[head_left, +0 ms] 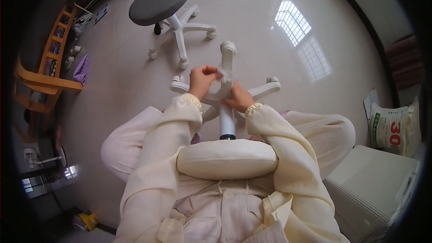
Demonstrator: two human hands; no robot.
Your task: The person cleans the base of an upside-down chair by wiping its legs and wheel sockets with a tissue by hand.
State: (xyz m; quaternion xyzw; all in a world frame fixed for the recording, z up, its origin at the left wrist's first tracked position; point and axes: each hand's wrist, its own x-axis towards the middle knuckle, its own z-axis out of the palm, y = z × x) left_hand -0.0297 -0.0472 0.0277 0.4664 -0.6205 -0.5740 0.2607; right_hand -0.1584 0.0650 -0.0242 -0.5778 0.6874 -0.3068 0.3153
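The white five-armed stool base (225,87) lies on its side on the pale glossy floor (252,22), and everything else is placed from it. Far to the right of the base, against the wall, one plump white sack (395,128) with green and red printing stands upright; just left of the sack a single white sheet of paper (370,101) leans by the dark skirting, and below the sack sits one white ribbed box (373,189). Beyond the base, further from the person, stands one complete stool (168,11) with a round grey seat on a white five-castor foot. Far to the left of the base are one orange wooden frame (47,63) and one folded purple cloth (82,69). The base itself is white plastic with castors at the arm tips; four castors show, and its white centre column ends in a dark tip (227,137) pointing toward the person, just above a cream cushion (226,158) lying across the lap. The left hand (202,80) is closed on a small white cloth (221,74) pressed against the hub. The right hand (239,99) grips one arm of the base beside the column, fingers wrapped round it.
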